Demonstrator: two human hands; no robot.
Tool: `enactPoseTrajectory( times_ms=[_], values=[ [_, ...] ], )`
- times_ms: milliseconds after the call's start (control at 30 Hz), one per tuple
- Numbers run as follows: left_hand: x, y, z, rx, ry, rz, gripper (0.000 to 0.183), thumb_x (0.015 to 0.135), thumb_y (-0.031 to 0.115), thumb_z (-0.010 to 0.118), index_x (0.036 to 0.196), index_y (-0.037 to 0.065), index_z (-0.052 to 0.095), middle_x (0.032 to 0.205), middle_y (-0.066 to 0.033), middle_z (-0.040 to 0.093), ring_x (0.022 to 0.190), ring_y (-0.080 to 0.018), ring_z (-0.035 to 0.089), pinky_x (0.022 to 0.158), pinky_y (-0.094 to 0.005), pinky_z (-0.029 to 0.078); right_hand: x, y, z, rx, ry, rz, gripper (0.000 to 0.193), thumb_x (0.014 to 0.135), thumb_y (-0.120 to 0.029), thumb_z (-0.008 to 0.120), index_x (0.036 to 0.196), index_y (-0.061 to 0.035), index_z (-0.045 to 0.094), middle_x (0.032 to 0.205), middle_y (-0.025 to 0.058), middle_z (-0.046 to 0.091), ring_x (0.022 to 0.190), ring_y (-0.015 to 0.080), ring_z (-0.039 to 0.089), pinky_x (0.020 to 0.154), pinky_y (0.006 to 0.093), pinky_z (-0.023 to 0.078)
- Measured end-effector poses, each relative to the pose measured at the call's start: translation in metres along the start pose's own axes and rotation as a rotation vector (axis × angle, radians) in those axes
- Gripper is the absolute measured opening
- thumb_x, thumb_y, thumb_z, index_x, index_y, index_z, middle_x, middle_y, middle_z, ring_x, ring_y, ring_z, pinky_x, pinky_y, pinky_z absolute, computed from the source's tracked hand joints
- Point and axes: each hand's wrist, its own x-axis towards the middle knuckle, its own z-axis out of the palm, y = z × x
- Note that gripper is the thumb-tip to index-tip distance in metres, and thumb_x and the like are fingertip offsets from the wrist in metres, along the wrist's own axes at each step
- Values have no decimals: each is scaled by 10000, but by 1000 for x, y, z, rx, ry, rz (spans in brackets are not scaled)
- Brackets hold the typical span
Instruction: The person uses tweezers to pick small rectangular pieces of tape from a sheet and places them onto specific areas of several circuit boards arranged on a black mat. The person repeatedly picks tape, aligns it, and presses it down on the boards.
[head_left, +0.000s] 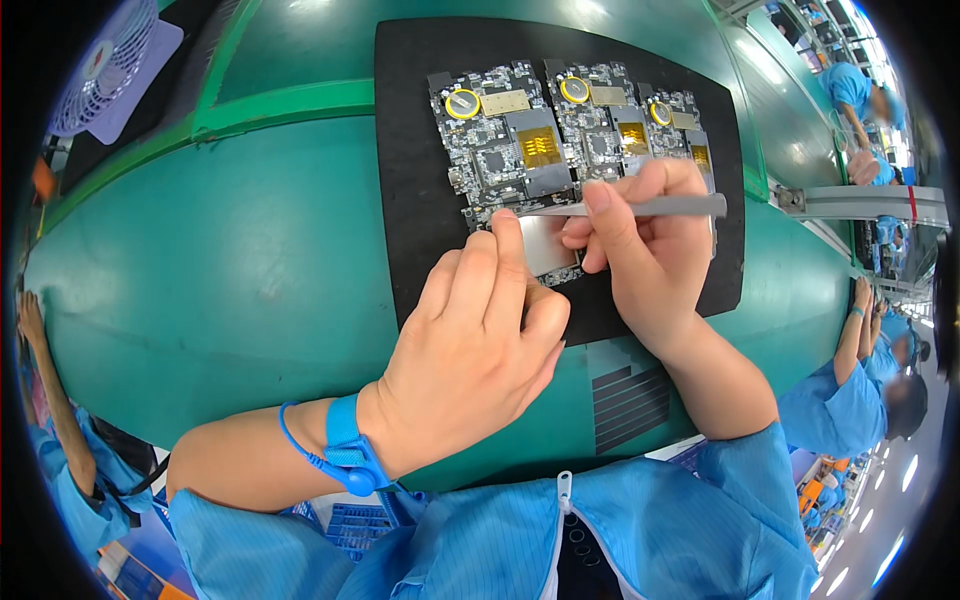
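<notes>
Three circuit boards lie side by side on a black mat, each with a round yellow-ringed part and amber tape on a silver area. My left hand [465, 340] leans on the left circuit board [490, 160], its index fingertip pressing near the middle and its other fingers curled. Pinched in my right hand [655, 240] is a pair of grey tweezers [680, 206]. Its thin tip points left, close to my left index fingertip. Below the tip a bare silver plate [545, 245] shows between my hands. Whatever the tip touches is too small to make out. My right hand partly covers the other boards.
The black mat [420, 200] rests on a green table [200, 270]. Dark strips [630, 395] lie at the near edge. A purple fan [105, 75] stands far left. A metal rail [865, 203] runs at right. Other people in blue sit on both sides.
</notes>
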Motion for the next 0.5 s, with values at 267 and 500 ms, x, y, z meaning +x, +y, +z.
enactPoseTrajectory(
  times_ms=[267, 500],
  values=[
    [-11, 11, 3, 208, -31, 31, 527, 726, 304, 674, 1038, -112, 585, 1188, -344, 514, 1091, -411, 520, 905, -418, 479, -7, 11, -4, -17, -109, -318, 212, 881, 32, 601, 909, -29, 399, 782, 109, 638, 634, 82, 604, 511, 191, 474],
    [-11, 8, 1, 273, -30, 69, 544, 766, 333, 629, 1046, -133, 602, 1142, -326, 557, 1109, -418, 534, 918, -417, 484, -11, 14, -1, -247, -115, -384, 242, 846, 7, 666, 885, -25, 430, 767, 120, 670, 635, 112, 636, 536, 218, 489]
  ],
)
